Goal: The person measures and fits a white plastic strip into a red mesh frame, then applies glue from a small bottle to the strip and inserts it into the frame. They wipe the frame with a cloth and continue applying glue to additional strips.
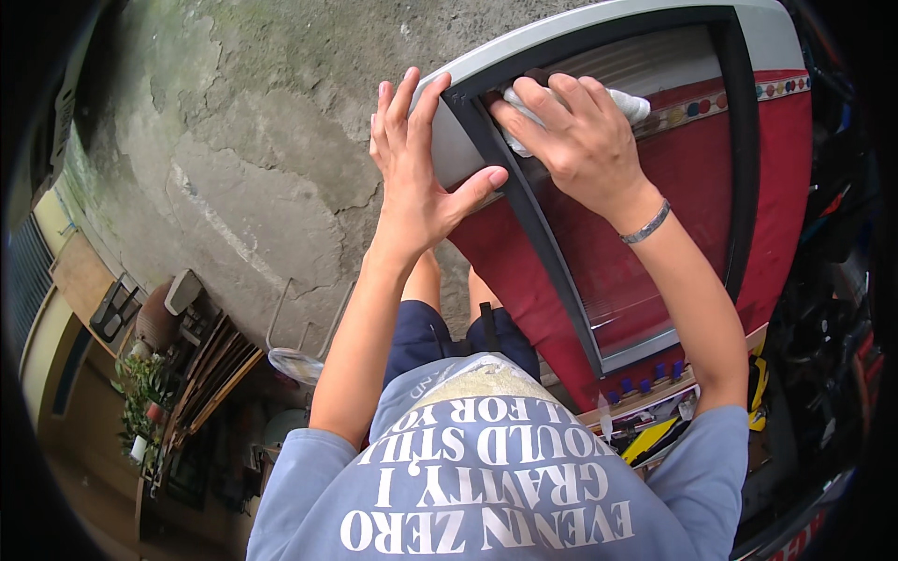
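Note:
A dark-framed glass panel point(552, 252) lies on a surface covered with red cloth point(781, 168), and the red shows through its glass. My right hand point(585, 140) is closed around a bunched white rag point(629, 105), pressed to the glass near the panel's far left corner. Part of the rag is hidden under my fingers. Beside that corner, my left hand point(412, 178) has its fingers stretched and spread along the outer edge. Its thumb reaches over toward the dark frame. I see nothing held in it.
Cracked concrete floor point(271, 150) spreads to the left. A plant point(140, 388) and stacked flat boards point(210, 374) stand at the lower left. Blue-handled items point(659, 371) and a yellow tool point(652, 439) lie by my right elbow. Dark clutter fills the far right.

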`<state>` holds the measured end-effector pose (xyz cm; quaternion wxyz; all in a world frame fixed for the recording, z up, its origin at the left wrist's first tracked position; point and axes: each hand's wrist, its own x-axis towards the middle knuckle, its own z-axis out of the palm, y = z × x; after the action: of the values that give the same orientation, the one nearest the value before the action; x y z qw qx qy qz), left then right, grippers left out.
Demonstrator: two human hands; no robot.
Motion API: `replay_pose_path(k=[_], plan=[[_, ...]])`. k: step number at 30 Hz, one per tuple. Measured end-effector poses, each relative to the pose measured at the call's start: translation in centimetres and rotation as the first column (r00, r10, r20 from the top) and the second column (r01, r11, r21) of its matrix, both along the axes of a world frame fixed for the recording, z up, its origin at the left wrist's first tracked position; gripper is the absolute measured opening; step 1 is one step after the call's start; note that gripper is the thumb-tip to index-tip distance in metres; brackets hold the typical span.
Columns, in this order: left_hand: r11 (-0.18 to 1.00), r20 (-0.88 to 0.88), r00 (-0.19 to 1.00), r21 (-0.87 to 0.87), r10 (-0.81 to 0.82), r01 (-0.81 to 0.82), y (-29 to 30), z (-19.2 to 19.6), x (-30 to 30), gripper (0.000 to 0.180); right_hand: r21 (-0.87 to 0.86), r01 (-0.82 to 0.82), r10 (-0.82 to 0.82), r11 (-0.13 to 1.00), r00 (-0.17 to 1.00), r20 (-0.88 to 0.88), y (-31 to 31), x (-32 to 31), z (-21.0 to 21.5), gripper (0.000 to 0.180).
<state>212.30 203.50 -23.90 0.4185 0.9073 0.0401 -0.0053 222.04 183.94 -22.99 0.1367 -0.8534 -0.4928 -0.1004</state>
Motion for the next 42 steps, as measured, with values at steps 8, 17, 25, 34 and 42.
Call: replay_pose_path(k=[8,17,25,34,42], plan=[[1.0,-0.01,1.0,-0.012,0.016,-0.017,0.0,-0.1,-0.2,0.098,-0.051,0.114,-0.112,0.992,0.993,0.045,-1.2,-0.6,0.4,0.031],[0.999,-0.003,1.0,-0.039,0.031,-0.031,0.1,0.0,-0.2,0.097,-0.086,0.188,-0.188,0.978,0.982,0.004,-0.7,-1.3,1.2,0.034],[0.999,0.008,1.0,-0.041,0.028,-0.027,0.1,-0.4,-0.2,0.096,-0.38,0.284,-0.342,0.88,0.935,-0.093,1.0,-2.6,5.8,0.033],[0.999,0.03,0.999,-0.025,0.034,-0.033,0.0,-0.5,-0.3,0.096,-0.147,0.327,-0.358,0.934,0.877,-0.321,0.0,-1.8,6.0,0.044],[1.0,0.011,1.0,-0.009,0.022,-0.022,-0.1,-0.3,-0.1,0.098,-0.167,0.265,-0.3,0.95,0.922,-0.245,-1.7,-2.9,3.7,0.032]])
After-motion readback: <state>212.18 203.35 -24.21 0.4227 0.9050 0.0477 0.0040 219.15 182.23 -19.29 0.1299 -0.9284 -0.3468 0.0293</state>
